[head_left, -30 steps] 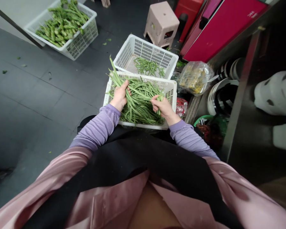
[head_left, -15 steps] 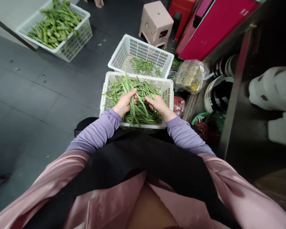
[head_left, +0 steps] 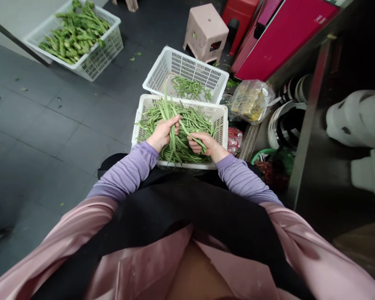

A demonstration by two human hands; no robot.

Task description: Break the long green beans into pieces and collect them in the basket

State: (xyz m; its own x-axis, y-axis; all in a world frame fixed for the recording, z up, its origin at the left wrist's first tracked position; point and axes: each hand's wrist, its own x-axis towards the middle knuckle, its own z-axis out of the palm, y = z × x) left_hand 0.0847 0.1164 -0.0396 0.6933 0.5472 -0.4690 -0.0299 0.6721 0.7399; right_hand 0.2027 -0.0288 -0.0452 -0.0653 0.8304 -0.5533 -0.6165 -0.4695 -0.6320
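Note:
My left hand [head_left: 164, 132] is closed round a bunch of long green beans [head_left: 166, 109], whose ends stick out above and below the fist. To its right, my right hand [head_left: 205, 144] is closed on a green bean [head_left: 185, 128] that stretches up toward my left hand. Both hands are over the near white basket [head_left: 180, 165], which holds a heap of long green beans [head_left: 196, 116]. Just behind it, short pieces of green bean [head_left: 190, 86] lie in the far white basket [head_left: 215, 75].
A third basket [head_left: 101, 62] with thick green stalks [head_left: 75, 35] stands on the floor at the upper left. Beyond the baskets is a pale stool [head_left: 208, 29]. On the right are a clear plastic bag [head_left: 251, 101], a green basin [head_left: 262, 154] and a metal shelf edge [head_left: 309, 116].
My right hand has moved slightly down, and the bean in it now runs more visibly between both hands. My left hand keeps its bunch in nearly the same place.

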